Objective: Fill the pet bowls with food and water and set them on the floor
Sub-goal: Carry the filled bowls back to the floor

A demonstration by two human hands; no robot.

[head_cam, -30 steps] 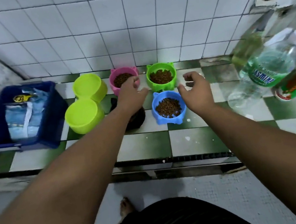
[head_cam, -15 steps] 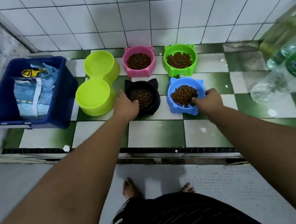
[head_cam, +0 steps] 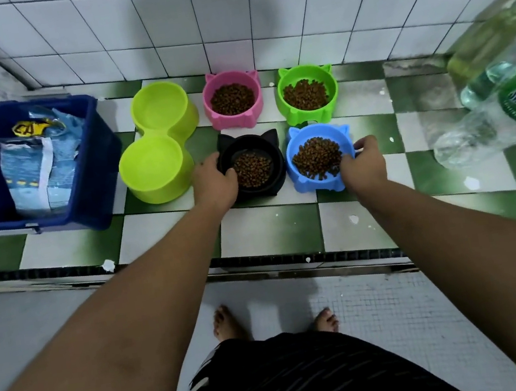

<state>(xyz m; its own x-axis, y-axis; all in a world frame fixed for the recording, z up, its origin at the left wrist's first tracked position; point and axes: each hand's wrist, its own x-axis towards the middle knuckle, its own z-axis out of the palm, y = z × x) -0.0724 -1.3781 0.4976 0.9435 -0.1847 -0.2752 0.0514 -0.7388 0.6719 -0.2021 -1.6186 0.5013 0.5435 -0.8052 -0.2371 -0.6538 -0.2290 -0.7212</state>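
My left hand (head_cam: 214, 182) is clamped on the near-left rim of the black cat-ear bowl (head_cam: 254, 148), thumb over the edge above the kibble. My right hand (head_cam: 361, 163) pinches the near-right rim of the blue cat-ear bowl (head_cam: 299, 136), also full. Both bowls sit on the green-and-white checkered ledge (head_cam: 268, 227), in front of the pink bowl (head_cam: 235, 121) and green bowl (head_cam: 331, 89).
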